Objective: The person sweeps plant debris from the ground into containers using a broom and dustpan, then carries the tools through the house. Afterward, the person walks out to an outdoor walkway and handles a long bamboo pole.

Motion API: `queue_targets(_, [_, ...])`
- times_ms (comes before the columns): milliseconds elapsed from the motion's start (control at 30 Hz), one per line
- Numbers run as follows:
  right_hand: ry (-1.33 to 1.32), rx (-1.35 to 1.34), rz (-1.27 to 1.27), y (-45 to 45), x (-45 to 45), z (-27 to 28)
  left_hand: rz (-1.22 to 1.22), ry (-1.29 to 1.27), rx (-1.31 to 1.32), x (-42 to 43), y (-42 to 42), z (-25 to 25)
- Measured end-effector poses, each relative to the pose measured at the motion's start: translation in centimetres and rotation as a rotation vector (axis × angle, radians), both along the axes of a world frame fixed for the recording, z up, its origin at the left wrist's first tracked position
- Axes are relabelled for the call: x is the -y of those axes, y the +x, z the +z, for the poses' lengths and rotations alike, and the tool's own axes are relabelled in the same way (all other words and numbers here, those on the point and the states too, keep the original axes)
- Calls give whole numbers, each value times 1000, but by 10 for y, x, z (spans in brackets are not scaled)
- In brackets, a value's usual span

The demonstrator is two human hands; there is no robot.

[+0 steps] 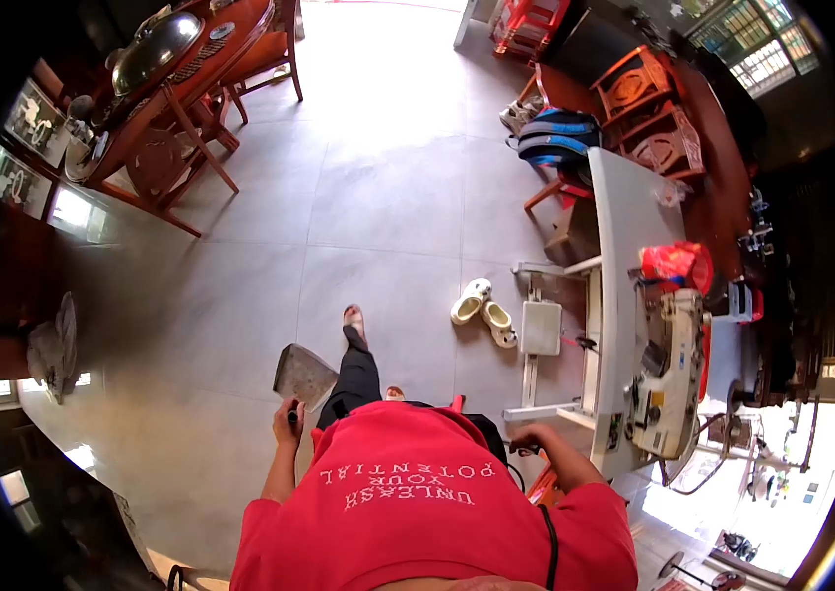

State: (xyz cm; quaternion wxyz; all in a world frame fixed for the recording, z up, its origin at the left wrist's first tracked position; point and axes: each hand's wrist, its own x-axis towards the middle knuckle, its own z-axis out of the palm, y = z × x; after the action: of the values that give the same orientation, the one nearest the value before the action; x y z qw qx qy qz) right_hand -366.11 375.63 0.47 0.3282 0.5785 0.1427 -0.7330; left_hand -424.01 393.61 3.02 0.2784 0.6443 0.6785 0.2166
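At near left, the left hand [286,426] is grasping a flat grey dustpan [305,376] by its black handle [292,417]; I cannot tell the right hand [534,434]'s grip.

Tiled home room with round dining table [112,163], carved chairs [629,89], sewing machine [672,379].

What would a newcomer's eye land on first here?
Probably the bright red, white-lettered shirt at bottom centre, rivalled by the white glare at the top. Next, the dustpan in the left hand, the pale clogs on the grey tiled floor, and the sewing machine on the white table at right.
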Motion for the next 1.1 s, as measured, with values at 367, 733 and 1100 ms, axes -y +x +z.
queue_targets(367, [601, 22, -2, -5, -244, 14, -46, -203, -49, -353, 54, -28])
queue_targets(733, [327, 4, 56, 115, -579, -17, 3, -284, 52, -601, 149, -22])
queue_targets(1100, [338, 172, 120, 231, -978, 53, 15, -153, 37, -918, 256, -7])
